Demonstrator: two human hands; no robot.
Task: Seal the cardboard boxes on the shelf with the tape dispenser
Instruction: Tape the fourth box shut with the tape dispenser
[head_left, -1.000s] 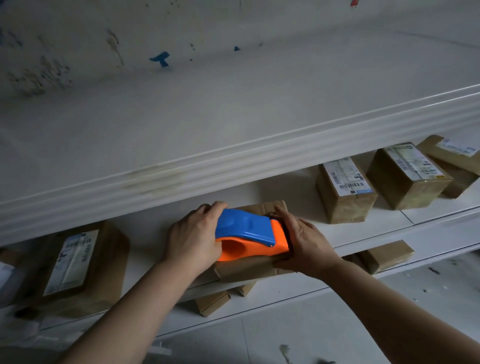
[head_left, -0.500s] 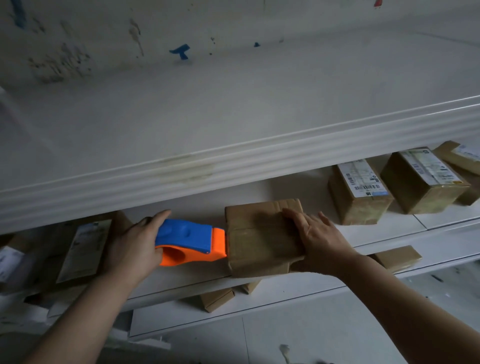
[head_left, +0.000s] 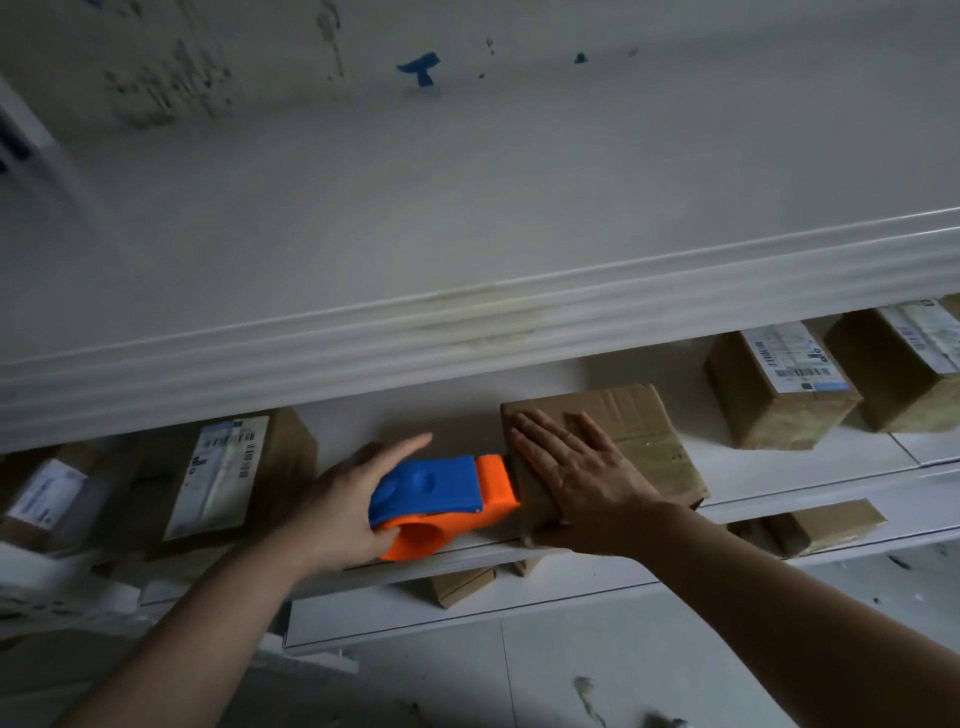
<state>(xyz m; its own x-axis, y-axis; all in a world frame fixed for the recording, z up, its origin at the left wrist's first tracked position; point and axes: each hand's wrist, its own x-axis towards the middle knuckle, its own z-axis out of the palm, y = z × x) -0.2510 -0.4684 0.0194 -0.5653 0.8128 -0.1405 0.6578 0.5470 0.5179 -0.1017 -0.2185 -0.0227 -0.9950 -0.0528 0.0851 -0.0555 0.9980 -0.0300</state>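
A brown cardboard box (head_left: 639, 426) lies on the white shelf (head_left: 779, 483) near its front edge. My right hand (head_left: 576, 467) presses flat on the box's left part, fingers straight. My left hand (head_left: 348, 499) grips the blue and orange tape dispenser (head_left: 447, 504) from its left end, index finger stretched out. The dispenser's orange nose touches the box's left side. I cannot see any tape strip.
Labelled boxes stand to the right (head_left: 779, 384), (head_left: 904, 358) and to the left (head_left: 234, 467) on the same shelf. A wide upper shelf (head_left: 467, 322) overhangs. Small boxes (head_left: 826, 525), (head_left: 460, 584) lie on the lower shelf.
The dispenser came off the box top to its left side and now meets the box's left edge. My right hand moved from the box's right side to lie flat on its top.
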